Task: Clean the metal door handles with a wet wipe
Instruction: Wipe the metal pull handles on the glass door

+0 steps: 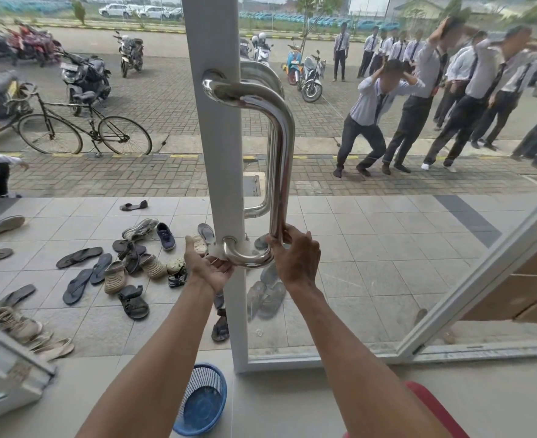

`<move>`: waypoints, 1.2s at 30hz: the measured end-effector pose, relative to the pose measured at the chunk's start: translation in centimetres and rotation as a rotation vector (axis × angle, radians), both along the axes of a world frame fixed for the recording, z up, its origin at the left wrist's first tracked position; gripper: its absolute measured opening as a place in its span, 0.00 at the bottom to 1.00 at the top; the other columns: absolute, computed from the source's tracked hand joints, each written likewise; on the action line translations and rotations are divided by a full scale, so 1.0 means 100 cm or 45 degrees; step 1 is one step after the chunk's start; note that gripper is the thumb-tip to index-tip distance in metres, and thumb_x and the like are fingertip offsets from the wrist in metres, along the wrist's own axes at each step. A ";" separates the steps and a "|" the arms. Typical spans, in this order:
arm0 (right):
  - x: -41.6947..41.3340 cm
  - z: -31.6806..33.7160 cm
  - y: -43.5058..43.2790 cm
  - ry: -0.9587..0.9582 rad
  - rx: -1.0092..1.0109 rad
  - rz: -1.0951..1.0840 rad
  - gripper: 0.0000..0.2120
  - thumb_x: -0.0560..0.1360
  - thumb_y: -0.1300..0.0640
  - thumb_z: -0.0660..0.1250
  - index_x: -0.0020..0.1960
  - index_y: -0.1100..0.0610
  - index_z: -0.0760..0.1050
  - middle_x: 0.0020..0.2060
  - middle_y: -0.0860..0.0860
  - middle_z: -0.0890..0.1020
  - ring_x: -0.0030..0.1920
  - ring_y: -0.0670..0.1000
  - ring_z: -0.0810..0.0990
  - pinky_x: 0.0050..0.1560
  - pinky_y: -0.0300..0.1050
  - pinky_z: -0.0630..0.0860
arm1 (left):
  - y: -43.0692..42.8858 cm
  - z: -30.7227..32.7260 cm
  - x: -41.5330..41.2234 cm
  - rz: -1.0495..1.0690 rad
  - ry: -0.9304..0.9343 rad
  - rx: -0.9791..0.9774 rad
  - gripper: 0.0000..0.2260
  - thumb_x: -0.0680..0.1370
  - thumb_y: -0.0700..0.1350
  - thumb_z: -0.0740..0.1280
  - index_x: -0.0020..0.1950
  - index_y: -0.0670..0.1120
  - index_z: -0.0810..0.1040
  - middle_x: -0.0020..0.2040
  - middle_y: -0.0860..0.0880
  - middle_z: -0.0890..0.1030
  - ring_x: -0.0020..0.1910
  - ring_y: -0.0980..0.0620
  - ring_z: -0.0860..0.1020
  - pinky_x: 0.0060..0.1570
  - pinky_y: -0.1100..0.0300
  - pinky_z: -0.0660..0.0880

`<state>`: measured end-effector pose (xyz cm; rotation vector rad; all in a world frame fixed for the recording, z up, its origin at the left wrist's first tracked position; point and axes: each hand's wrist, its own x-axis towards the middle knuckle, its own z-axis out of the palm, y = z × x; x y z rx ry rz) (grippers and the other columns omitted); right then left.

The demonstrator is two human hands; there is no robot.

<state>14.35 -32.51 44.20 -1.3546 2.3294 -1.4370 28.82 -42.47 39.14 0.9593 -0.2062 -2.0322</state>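
Observation:
A polished metal door handle (284,147) is fixed to the white door frame (220,153) of a glass door. A matching outer handle (269,172) shows behind the glass. A thin whitish wet wipe (245,245) lies round the handle's lower leg by the frame; little of it shows. My left hand (208,267) is palm-up under the lower bend, with its fingers pinching the wipe's end. My right hand (297,259) grips the bar just above the lower bend, thumb and fingers curled round it.
A blue plastic basket (202,403) stands on the floor by the door's bottom edge, and a red object (434,409) sits at the lower right. Outside the glass lie several shoes and sandals (128,267). Parked motorbikes, a bicycle (84,128) and several people stand further out.

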 end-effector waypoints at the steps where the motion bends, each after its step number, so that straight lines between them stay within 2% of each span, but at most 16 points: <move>1: 0.000 0.000 0.000 -0.001 0.010 -0.002 0.11 0.75 0.46 0.73 0.54 0.50 0.84 0.46 0.47 0.88 0.53 0.52 0.85 0.73 0.54 0.66 | 0.002 0.001 -0.002 -0.009 -0.001 -0.004 0.42 0.74 0.73 0.57 0.68 0.37 0.72 0.61 0.38 0.78 0.62 0.41 0.76 0.65 0.49 0.72; 4: 0.000 0.000 0.000 0.004 0.030 -0.015 0.12 0.74 0.44 0.72 0.53 0.49 0.84 0.46 0.47 0.88 0.54 0.54 0.84 0.70 0.54 0.68 | 0.017 0.002 -0.019 -0.065 -0.025 -0.037 0.40 0.75 0.72 0.55 0.68 0.39 0.73 0.61 0.40 0.78 0.61 0.44 0.75 0.67 0.52 0.71; 6: 0.000 0.000 0.000 0.019 0.024 -0.015 0.12 0.74 0.44 0.73 0.53 0.49 0.84 0.46 0.46 0.88 0.53 0.52 0.85 0.72 0.54 0.67 | 0.035 -0.001 -0.035 -0.036 -0.005 -0.073 0.40 0.74 0.72 0.56 0.68 0.40 0.74 0.63 0.40 0.78 0.62 0.46 0.76 0.67 0.53 0.71; 11: 0.000 0.000 0.000 0.031 -0.004 -0.005 0.13 0.74 0.44 0.74 0.54 0.50 0.84 0.46 0.47 0.88 0.51 0.51 0.86 0.74 0.54 0.65 | 0.057 -0.003 -0.045 0.091 0.182 -0.070 0.41 0.72 0.72 0.62 0.68 0.38 0.72 0.64 0.37 0.77 0.63 0.43 0.77 0.60 0.52 0.76; 12: -0.001 0.000 0.000 0.041 -0.009 -0.002 0.13 0.74 0.44 0.74 0.53 0.50 0.84 0.46 0.47 0.88 0.50 0.51 0.86 0.74 0.55 0.66 | 0.051 -0.002 -0.038 0.130 0.213 -0.050 0.42 0.72 0.72 0.61 0.68 0.38 0.72 0.65 0.37 0.76 0.64 0.43 0.76 0.60 0.51 0.76; 14: -0.002 -0.001 -0.001 0.047 -0.027 0.001 0.12 0.74 0.46 0.74 0.53 0.50 0.85 0.45 0.47 0.88 0.50 0.50 0.86 0.74 0.55 0.67 | 0.034 0.000 -0.022 0.196 0.268 0.000 0.43 0.72 0.73 0.61 0.71 0.38 0.70 0.68 0.36 0.73 0.66 0.41 0.73 0.68 0.48 0.71; 16: -0.001 -0.001 -0.001 0.043 -0.021 -0.003 0.12 0.73 0.46 0.74 0.53 0.51 0.85 0.45 0.47 0.88 0.50 0.51 0.86 0.73 0.55 0.67 | 0.019 0.002 -0.009 0.159 0.254 0.011 0.45 0.71 0.74 0.59 0.73 0.39 0.67 0.69 0.36 0.72 0.67 0.39 0.72 0.70 0.47 0.69; 19: -0.002 -0.002 -0.002 0.038 -0.008 -0.005 0.11 0.74 0.46 0.74 0.53 0.50 0.85 0.46 0.47 0.88 0.51 0.51 0.86 0.73 0.56 0.67 | 0.015 0.002 -0.011 0.000 0.122 -0.030 0.47 0.72 0.76 0.54 0.75 0.39 0.65 0.69 0.38 0.72 0.64 0.42 0.73 0.65 0.49 0.71; 20: -0.002 -0.003 -0.003 0.040 -0.004 -0.006 0.11 0.74 0.46 0.74 0.53 0.50 0.84 0.46 0.47 0.88 0.51 0.51 0.86 0.74 0.56 0.66 | 0.020 0.001 -0.016 -0.044 0.096 -0.044 0.46 0.72 0.76 0.53 0.75 0.40 0.66 0.70 0.39 0.72 0.65 0.43 0.72 0.67 0.49 0.70; 23: -0.003 -0.004 -0.004 0.059 -0.004 -0.005 0.12 0.73 0.44 0.74 0.52 0.49 0.84 0.45 0.46 0.88 0.50 0.50 0.86 0.76 0.53 0.64 | 0.040 -0.007 -0.032 -0.128 0.162 -0.067 0.46 0.70 0.78 0.50 0.74 0.45 0.69 0.72 0.43 0.72 0.71 0.47 0.70 0.69 0.45 0.64; 25: -0.004 -0.005 -0.004 0.074 -0.010 -0.002 0.12 0.73 0.43 0.74 0.52 0.49 0.84 0.45 0.47 0.88 0.50 0.50 0.86 0.76 0.52 0.63 | 0.046 -0.008 -0.035 -0.164 0.191 -0.049 0.48 0.69 0.79 0.49 0.73 0.45 0.70 0.71 0.43 0.73 0.72 0.47 0.69 0.65 0.43 0.64; 27: -0.005 -0.006 -0.005 0.085 -0.015 0.002 0.12 0.74 0.44 0.74 0.53 0.49 0.84 0.45 0.48 0.88 0.49 0.51 0.86 0.75 0.51 0.62 | 0.039 -0.006 -0.030 -0.120 0.204 -0.012 0.48 0.69 0.79 0.50 0.74 0.44 0.69 0.71 0.42 0.73 0.71 0.45 0.70 0.67 0.43 0.66; 29: -0.006 -0.005 -0.005 0.084 -0.017 -0.001 0.12 0.74 0.45 0.74 0.53 0.50 0.84 0.45 0.48 0.88 0.49 0.51 0.86 0.75 0.51 0.63 | 0.028 0.002 -0.024 0.015 0.224 0.008 0.47 0.70 0.78 0.52 0.74 0.42 0.68 0.69 0.40 0.73 0.66 0.43 0.73 0.68 0.45 0.68; 31: -0.006 -0.005 -0.004 0.073 -0.019 0.000 0.11 0.74 0.46 0.74 0.53 0.50 0.84 0.45 0.47 0.88 0.49 0.51 0.86 0.76 0.51 0.62 | 0.022 0.010 -0.024 0.129 0.199 -0.035 0.45 0.72 0.76 0.56 0.72 0.40 0.69 0.64 0.40 0.76 0.59 0.43 0.76 0.62 0.49 0.72; 34: -0.003 -0.006 -0.004 0.059 -0.015 -0.004 0.12 0.74 0.46 0.73 0.54 0.50 0.84 0.46 0.47 0.88 0.51 0.51 0.86 0.77 0.50 0.59 | 0.032 0.011 -0.034 0.219 0.067 -0.202 0.37 0.76 0.71 0.56 0.65 0.40 0.75 0.61 0.40 0.80 0.56 0.47 0.79 0.54 0.54 0.75; 36: -0.003 -0.006 -0.004 0.062 -0.017 -0.006 0.12 0.75 0.46 0.73 0.55 0.50 0.84 0.46 0.47 0.88 0.51 0.52 0.86 0.77 0.49 0.58 | 0.045 0.006 -0.040 0.269 0.019 -0.264 0.34 0.78 0.69 0.55 0.65 0.41 0.75 0.66 0.41 0.78 0.61 0.48 0.77 0.63 0.55 0.72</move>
